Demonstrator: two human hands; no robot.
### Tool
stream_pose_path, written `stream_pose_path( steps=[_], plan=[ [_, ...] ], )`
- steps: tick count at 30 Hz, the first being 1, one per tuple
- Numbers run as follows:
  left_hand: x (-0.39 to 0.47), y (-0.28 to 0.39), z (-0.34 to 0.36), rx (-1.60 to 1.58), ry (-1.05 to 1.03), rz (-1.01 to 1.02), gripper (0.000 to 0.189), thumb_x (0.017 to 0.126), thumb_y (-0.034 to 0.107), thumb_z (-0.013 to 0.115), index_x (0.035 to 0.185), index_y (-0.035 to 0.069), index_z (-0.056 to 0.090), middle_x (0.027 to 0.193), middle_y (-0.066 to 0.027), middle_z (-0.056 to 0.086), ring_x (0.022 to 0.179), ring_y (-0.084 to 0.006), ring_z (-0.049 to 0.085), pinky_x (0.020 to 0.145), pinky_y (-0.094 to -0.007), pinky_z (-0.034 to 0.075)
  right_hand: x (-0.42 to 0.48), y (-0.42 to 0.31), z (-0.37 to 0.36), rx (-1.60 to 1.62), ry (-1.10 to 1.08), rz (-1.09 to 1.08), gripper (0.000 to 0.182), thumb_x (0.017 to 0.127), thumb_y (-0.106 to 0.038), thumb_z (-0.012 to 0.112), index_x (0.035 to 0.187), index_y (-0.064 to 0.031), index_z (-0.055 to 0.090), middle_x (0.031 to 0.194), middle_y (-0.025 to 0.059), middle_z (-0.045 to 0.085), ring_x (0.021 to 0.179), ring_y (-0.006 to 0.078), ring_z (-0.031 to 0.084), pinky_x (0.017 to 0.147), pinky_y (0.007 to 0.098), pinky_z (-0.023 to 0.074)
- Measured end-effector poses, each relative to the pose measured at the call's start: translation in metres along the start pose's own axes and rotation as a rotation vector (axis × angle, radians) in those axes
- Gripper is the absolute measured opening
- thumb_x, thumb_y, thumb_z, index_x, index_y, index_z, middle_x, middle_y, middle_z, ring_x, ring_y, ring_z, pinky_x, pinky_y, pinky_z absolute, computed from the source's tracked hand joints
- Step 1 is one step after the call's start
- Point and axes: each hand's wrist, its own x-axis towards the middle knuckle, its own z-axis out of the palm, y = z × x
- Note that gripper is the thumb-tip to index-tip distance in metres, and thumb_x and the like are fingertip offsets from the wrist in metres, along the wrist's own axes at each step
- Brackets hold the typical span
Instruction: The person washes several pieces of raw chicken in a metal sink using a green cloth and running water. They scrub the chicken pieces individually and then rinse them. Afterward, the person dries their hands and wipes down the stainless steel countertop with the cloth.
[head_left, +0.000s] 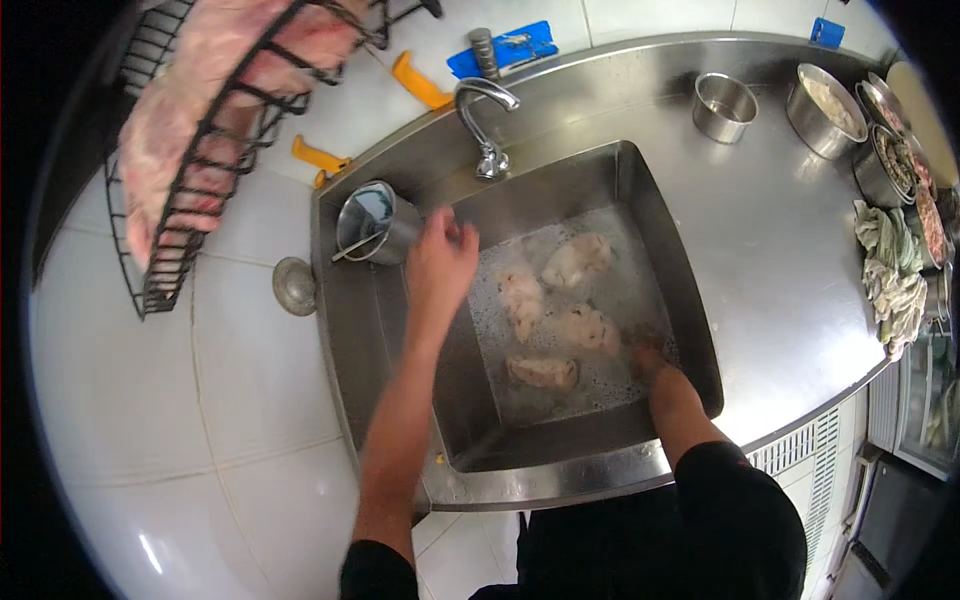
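Observation:
My left hand (446, 251) is raised over the left rim of the stainless steel sink basin (577, 455), beside a metal pot (403, 225). Its fingers are loosely curled and slightly blurred, with a gap by the thumb; nothing shows in them. My right hand (649, 356) dips into the cloudy, bubbly water (622, 382) at the basin's right side, its fingers blurred under the surface. Whether it grips anything is hidden. Several pale pieces of raw meat lie in the water: a rounded one (579, 260), a long one (520, 302), one nearest my right hand (590, 328) and one toward me (543, 372).
A curved chrome faucet (484, 127) rises behind the basin. Large raw meat (172, 142) sits in a black wire rack (202, 161) overhead left. The steel counter (780, 247) bears a small pot (725, 107), a larger pot (827, 111) and crumpled cloths (892, 277). Orange-handled tools (420, 81) stand along the wall.

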Motion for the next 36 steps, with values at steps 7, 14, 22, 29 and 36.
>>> stream_pose_path(
  steps=[7, 14, 22, 29, 36],
  plan=[
    [0.105, -0.003, 0.145, 0.408, -0.139, -0.033, 0.055, 0.083, 0.034, 0.061, 0.118, -0.005, 0.042, 0.111, -0.0251, 0.056, 0.092, -0.0382, 0.064, 0.074, -0.0452, 0.054, -0.012, -0.014, -0.054, 0.552, -0.733, 0.605, 0.027, 0.079, -0.028, 0.058, 0.090, -0.0081, 0.071, 0.094, 0.0105, 0.066, 0.078, 0.0211, 0.060, 0.069, 0.0349, 0.0470],
    [0.126, -0.030, 0.173, -0.962, -0.551, -0.396, 0.053, 0.084, 0.053, 0.056, 0.085, 0.001, 0.060, 0.060, -0.0051, 0.057, 0.058, -0.0150, 0.060, 0.052, -0.0294, 0.047, 0.185, -0.047, -0.138, -0.089, -0.952, -0.077, 0.038, 0.085, -0.033, 0.057, 0.097, 0.0014, 0.066, 0.091, 0.0165, 0.067, 0.082, 0.0257, 0.063, 0.073, 0.0438, 0.0476],
    [-0.105, -0.070, 0.345, 0.105, -0.876, 0.308, 0.082, 0.073, 0.057, 0.069, 0.136, 0.011, 0.043, 0.136, -0.0142, 0.045, 0.127, -0.0307, 0.041, 0.104, -0.0501, 0.032, 0.294, -0.186, -0.277, 0.035, -0.168, -0.466, 0.032, 0.078, -0.029, 0.063, 0.095, -0.0012, 0.065, 0.093, 0.0200, 0.064, 0.089, 0.0359, 0.063, 0.079, 0.0406, 0.0491],
    [-0.153, -0.041, 0.344, 0.272, -1.205, 0.215, 0.095, 0.066, 0.076, 0.060, 0.140, 0.020, 0.040, 0.144, -0.0136, 0.036, 0.132, -0.0395, 0.034, 0.109, -0.0606, 0.018, 0.296, -0.169, -0.281, -0.276, -0.136, -0.569, 0.031, 0.076, -0.025, 0.066, 0.094, 0.0007, 0.065, 0.095, 0.0188, 0.064, 0.090, 0.0328, 0.062, 0.080, 0.0388, 0.0476],
    [-0.197, -0.047, 0.318, 0.062, -1.513, 0.141, 0.067, 0.085, 0.061, 0.051, 0.136, 0.018, 0.047, 0.134, -0.0117, 0.051, 0.125, -0.0307, 0.046, 0.105, -0.0450, 0.035, 0.279, -0.141, -0.280, 0.330, -0.125, 0.052, 0.029, 0.078, -0.020, 0.065, 0.097, 0.0015, 0.065, 0.081, 0.0085, 0.061, 0.078, 0.0165, 0.054, 0.073, 0.0327, 0.0442]
  ],
)
